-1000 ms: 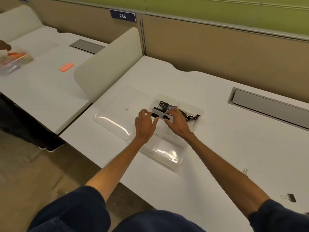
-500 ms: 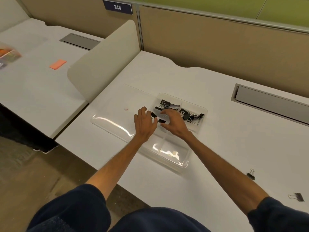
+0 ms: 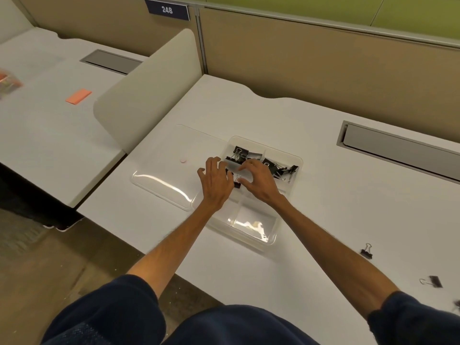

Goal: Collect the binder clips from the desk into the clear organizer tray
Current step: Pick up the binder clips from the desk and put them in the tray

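Observation:
The clear organizer tray [image 3: 297,159] lies mid-desk, with several black binder clips [image 3: 240,153] in its two far compartments. Both hands hover over the tray's middle. My left hand [image 3: 216,181] has its fingers spread and relaxed above the tray's left edge. My right hand [image 3: 258,180] arches its fingers over the clips and grips nothing that I can see. One small black clip [image 3: 237,183] sits between my two thumbs. I cannot tell if either thumb touches it. Loose clips [image 3: 366,252] [image 3: 433,281] lie on the desk at the near right.
The tray's clear lid [image 3: 161,175] lies flat to its left, with a small pink dot [image 3: 183,160] on it. A curved divider panel [image 3: 146,95] stands left, and a cable hatch [image 3: 398,148] is set in the desk at right. An orange note [image 3: 78,96] lies on the neighbouring desk.
Both hands drew slightly back toward me over the tray. The bunch of clips held between them a second ago is gone from the fingers, and one small clip remains between the thumbs.

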`<state>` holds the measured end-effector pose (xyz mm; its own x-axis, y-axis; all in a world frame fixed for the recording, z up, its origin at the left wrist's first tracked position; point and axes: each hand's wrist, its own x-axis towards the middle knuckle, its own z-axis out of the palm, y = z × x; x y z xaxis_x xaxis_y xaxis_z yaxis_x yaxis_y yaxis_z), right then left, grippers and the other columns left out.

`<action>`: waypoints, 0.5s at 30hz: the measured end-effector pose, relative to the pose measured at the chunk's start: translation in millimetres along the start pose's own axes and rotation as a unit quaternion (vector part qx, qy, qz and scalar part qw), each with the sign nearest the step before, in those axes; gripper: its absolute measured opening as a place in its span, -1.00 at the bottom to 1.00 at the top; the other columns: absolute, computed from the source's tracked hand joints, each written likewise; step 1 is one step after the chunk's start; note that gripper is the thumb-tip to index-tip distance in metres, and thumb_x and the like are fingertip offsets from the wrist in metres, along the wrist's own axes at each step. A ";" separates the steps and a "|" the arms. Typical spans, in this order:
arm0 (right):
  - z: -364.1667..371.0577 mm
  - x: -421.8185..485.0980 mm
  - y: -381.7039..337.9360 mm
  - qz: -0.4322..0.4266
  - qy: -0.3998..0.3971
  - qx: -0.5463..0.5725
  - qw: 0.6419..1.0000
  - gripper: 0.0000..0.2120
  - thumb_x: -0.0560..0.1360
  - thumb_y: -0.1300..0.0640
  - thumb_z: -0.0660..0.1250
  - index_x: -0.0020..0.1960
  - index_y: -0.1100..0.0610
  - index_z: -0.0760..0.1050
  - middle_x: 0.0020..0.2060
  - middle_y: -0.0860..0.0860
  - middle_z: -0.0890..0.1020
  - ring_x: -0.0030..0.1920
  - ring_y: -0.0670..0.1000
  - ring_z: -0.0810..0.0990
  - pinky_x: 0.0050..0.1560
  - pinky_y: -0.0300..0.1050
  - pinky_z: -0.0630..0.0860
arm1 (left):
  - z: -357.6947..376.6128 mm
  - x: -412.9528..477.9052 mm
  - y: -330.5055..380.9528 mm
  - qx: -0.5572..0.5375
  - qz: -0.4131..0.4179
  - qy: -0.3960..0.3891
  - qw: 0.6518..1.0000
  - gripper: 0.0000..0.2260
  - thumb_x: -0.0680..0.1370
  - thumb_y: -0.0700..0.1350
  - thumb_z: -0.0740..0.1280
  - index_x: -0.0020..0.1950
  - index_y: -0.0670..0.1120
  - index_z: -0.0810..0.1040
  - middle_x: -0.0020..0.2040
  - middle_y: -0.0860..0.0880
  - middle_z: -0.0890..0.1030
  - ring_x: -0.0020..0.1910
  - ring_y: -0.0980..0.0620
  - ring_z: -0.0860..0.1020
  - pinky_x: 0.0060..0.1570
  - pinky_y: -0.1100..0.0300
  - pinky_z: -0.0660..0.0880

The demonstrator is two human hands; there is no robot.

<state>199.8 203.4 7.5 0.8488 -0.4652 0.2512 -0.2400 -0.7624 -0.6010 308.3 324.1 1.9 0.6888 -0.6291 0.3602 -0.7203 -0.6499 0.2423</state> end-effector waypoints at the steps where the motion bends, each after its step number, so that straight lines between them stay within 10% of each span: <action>1: -2.7 -2.2 2.2 0.003 0.006 -0.001 1.000 -0.73 0.44 0.05 0.44 0.11 0.07 0.57 0.10 0.00 0.57 0.16 0.03 0.51 0.20 0.01 0.42 | -0.7 -0.3 3.6 0.008 0.008 0.003 1.000 -0.77 0.52 -0.06 0.22 0.12 -0.07 0.53 0.16 -0.06 0.52 0.22 -0.04 0.44 0.09 -0.03 0.35; 15: -88.2 -83.2 57.0 0.081 0.114 -0.046 0.989 -0.66 0.48 0.08 0.37 0.24 0.09 0.47 0.16 0.02 0.49 0.14 0.03 0.48 0.07 -0.09 0.39 | 3.2 -24.4 119.8 -0.078 0.118 -0.015 0.990 -0.84 0.50 -0.09 0.26 0.03 -0.05 0.55 0.03 -0.03 0.58 0.13 -0.04 0.49 0.02 -0.03 0.36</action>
<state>73.9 159.0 19.3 0.6708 -0.6652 0.3281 -0.4139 -0.7027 -0.5787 205.5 260.2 19.3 0.5000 -0.7695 0.3974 -0.8639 -0.4106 0.2917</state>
